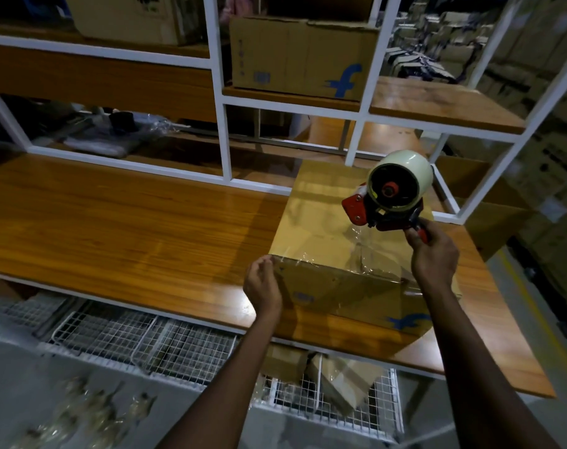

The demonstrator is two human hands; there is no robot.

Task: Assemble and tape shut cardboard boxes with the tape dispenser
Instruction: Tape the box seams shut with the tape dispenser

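Now glossy taped cardboard box (pixel 321 218), round tape dispenser (pixel 392 192)

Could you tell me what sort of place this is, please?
Most likely a warehouse packing station: cartons stacked in the background, a white shelving frame holding a printed carton, and a wooden bench.

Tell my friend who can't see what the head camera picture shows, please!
A person's right hand holds a red tape dispenser over a closed cardboard box on a wooden table, with clear tape stretched across the box top. The left hand touches the box's near left corner. Another box sits on a white shelf behind.
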